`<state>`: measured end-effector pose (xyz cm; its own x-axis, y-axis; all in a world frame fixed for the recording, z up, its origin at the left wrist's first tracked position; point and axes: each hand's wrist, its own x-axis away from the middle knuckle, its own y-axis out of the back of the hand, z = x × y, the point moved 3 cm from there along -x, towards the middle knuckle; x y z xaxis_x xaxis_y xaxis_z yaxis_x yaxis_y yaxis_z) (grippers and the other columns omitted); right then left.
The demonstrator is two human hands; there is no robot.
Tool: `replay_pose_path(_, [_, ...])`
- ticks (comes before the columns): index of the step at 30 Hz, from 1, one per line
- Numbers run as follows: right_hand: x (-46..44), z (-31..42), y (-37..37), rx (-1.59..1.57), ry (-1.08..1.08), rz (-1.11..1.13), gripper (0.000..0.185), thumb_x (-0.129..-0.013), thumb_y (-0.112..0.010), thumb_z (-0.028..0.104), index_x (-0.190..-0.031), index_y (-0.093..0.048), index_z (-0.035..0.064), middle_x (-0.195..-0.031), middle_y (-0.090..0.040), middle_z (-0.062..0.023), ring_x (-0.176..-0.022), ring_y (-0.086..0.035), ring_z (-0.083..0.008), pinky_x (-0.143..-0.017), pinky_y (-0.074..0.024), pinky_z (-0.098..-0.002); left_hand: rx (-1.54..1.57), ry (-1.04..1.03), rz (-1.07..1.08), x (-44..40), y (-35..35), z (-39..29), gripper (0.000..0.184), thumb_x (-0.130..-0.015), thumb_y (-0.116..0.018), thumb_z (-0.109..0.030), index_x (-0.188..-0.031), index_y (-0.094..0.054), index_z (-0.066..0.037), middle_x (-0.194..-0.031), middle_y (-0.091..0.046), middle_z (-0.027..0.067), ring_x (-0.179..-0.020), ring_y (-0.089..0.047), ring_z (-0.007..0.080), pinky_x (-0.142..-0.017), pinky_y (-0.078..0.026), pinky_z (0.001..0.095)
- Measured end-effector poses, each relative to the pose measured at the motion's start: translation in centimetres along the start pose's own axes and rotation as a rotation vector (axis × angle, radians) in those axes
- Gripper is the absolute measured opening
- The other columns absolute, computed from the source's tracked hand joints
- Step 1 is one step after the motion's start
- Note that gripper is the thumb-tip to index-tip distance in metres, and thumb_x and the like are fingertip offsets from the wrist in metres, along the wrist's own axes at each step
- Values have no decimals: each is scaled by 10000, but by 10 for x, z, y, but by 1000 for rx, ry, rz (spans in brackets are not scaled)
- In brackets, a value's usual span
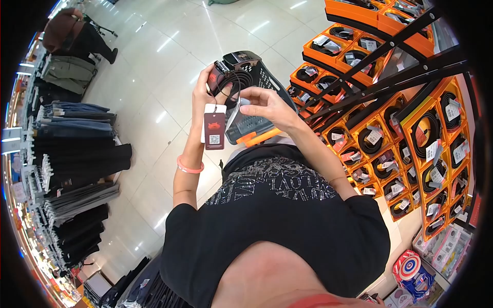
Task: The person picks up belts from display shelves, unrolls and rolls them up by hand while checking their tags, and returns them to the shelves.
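Observation:
A coiled dark belt (240, 81) with a shiny buckle is in my left hand (203, 91), whose fingers wrap round its left side. From the belt hangs a dark red tag (214, 128) with a printed code. My right hand (268, 105) pinches a pale tag (234, 114) just right of the coil. Below both hands is a dark shopping basket (269, 84) with an orange handle (257, 137); more dark items show at its far end.
Orange trays (377, 136) of coiled, tagged belts fill a black-framed rack (405, 69) on the right. Clothes (77, 120) hang along the left. Another person (67, 33) stands at the upper left. A round-patterned package (411, 267) lies lower right.

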<state>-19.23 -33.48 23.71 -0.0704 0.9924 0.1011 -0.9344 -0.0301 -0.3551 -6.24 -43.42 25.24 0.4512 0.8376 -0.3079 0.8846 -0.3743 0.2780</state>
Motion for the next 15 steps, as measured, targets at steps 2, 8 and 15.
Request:
replay_pose_path(2, [1, -1, 4, 45, 109, -38, 360, -810, -699, 126, -1108, -535, 6, -1052, -596, -62, -938, -570, -104, -847, -461, -254, -36, -29, -30, -2, 0, 8, 492, -738, -702, -37, -1181, -496, 25, -950, -640, 118, -840, -618, 166, -760, -489, 278])
replay_pose_path(8, [7, 10, 3, 299, 268, -252, 307, -787, -714, 104, -1047, -573, 20, -902, -634, -11, -739, -567, -47, -672, -467, -200, -27, -38, -11, -2, 3, 2, 482, -737, -653, 16, -1188, -486, 34, -942, -630, 129, -858, -622, 176, -768, -492, 288])
replay_pose_path(15, [13, 33, -11, 912, 619, -504, 328, -674, -805, 233, -873, -637, 35, -706, -627, -32, -580, -535, -106, -526, -447, -240, -80, -47, -43, 2, 1, 1, 480, -748, -670, -2, -1189, -484, 37, -946, -622, 136, -853, -622, 196, -766, -488, 302])
